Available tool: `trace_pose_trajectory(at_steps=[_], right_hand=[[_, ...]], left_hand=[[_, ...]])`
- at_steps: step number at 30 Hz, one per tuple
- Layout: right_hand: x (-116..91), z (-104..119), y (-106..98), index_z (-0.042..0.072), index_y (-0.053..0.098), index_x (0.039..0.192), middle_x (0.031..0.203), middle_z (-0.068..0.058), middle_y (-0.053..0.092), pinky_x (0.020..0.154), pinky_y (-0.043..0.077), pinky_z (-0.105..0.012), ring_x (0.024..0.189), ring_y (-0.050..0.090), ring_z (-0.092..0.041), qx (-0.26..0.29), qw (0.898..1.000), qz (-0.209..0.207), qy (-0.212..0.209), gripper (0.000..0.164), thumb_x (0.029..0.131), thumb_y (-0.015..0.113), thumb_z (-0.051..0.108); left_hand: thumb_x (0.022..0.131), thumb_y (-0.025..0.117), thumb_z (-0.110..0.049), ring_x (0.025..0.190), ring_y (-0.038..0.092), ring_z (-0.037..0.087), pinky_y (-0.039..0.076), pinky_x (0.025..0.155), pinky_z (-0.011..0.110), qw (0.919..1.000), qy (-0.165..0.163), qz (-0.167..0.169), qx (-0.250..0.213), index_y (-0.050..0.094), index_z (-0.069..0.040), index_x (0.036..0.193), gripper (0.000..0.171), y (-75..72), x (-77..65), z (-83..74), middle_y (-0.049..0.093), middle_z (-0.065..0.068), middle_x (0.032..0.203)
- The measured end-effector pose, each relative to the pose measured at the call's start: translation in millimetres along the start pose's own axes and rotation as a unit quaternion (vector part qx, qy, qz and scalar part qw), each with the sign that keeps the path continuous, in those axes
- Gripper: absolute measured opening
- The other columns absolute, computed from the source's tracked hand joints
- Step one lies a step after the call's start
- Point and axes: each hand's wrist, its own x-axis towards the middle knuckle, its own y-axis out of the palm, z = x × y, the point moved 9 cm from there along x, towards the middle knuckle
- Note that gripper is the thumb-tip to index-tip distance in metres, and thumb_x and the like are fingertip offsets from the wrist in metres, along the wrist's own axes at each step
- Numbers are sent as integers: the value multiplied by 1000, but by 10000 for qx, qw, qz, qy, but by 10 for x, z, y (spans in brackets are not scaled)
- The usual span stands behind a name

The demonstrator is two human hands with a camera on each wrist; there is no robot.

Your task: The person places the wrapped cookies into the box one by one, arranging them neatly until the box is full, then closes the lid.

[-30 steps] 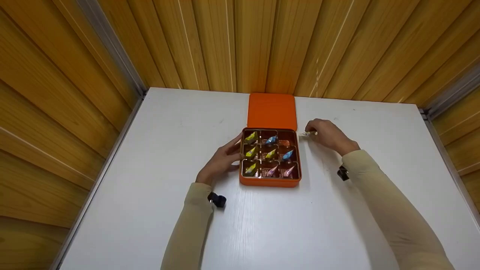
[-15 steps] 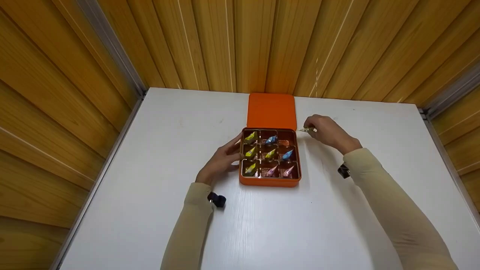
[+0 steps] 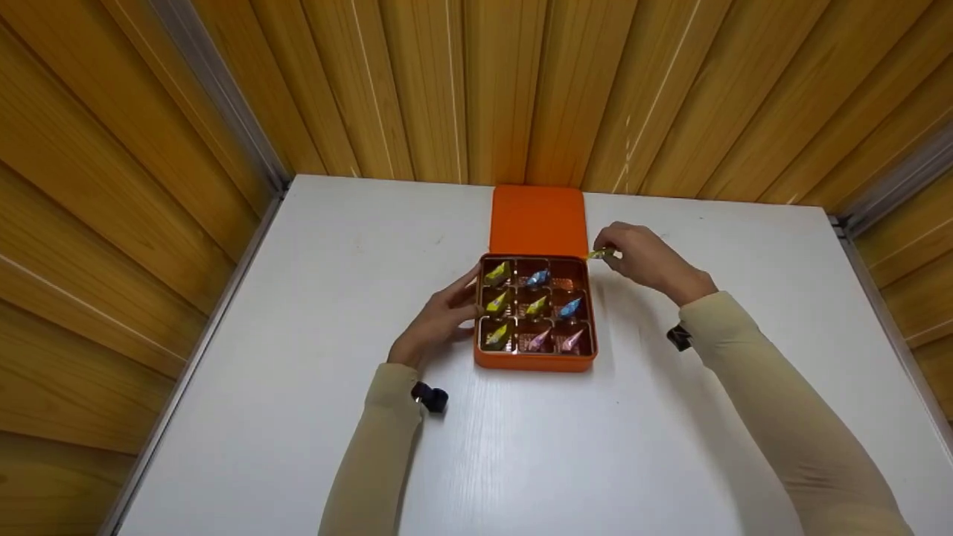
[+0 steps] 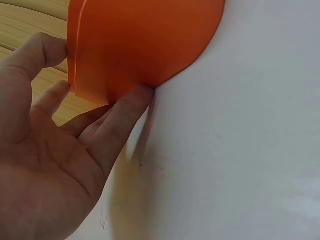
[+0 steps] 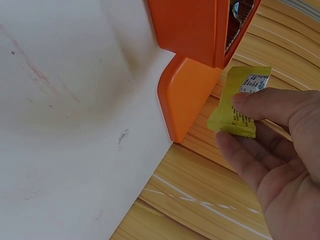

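An orange tin box (image 3: 534,364) lies open on the table, its inside split into small compartments. Yellow, blue and pink wrapped candies sit in the compartments, and the back right one shows only its brown bottom. Against the box's left side rests my left hand (image 3: 441,318), thumb at the rim and fingers extended along the orange wall (image 4: 135,45). My right hand (image 3: 646,260) pinches a yellow candy packet (image 5: 243,102) between thumb and fingers, just outside the box's back right corner. Printed text shows on the packet in the right wrist view.
Behind the box the orange lid (image 3: 539,222) lies against its back edge. The white table (image 3: 335,260) is bounded by wood-look panels (image 3: 506,89) at the back and both sides. Black wrist cameras (image 3: 430,398) sit on both sleeves.
My right hand has moved slightly back and left with the candy packet, bringing it closer to the box's back right corner. The packet has turned to show more yellow. My left hand stays put.
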Motion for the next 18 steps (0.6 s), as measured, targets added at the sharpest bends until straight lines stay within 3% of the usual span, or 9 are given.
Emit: trace_pose_trajectory(at_steps=[9,18], right_hand=[[42,142,34,-5,73,111,110,-19,70,97,57,-53,103,68,-37,-9,9998,111,-151,17,95,72,-9],[69,309,53,-5,73,108,106,-18,70,89,61,-49,98,69,-34,-116,9986,110,-504,18,91,75,-12]], left_hand=[[99,69,-15,138,55,24,58,99,47,10000,-67,0,-29,35,-49,164,80,4,7,22,40,4,167],[101,67,-12,138,55,29,59,96,49,10000,77,9,-6,34,-44,165,80,0,6,1,38,8,168]])
